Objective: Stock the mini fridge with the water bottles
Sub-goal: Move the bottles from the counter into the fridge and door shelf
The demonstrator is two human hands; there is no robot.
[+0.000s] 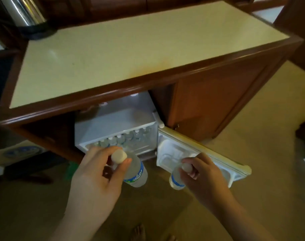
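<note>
A: What occupies the centre of the frame?
B: A mini fridge (113, 126) set inside a wooden cabinet (209, 105), with its door (200, 153) swung wide open toward the lower right. A row of bottles (124, 138) stands inside, along the front edge of the shelf.

A: And the hands?
B: The left hand (96, 173), lower centre-left, pinches the white cap and neck of a water bottle (137, 173) between thumb and fingers; the bottle hangs in front of the fridge opening, its base tilted toward the lower right. The right hand (202, 173), lower centre-right, has its fingers curled round the cap end of a second bottle (176, 180), just in front of the inner door shelf.

A: What lies around them?
B: A pale countertop (130, 54) caps the cabinet; a shiny metal kettle (25, 13) on a dark base stands at the upper left. Bare toes (139, 232) show at the bottom edge, on a tan floor (252, 180).
</note>
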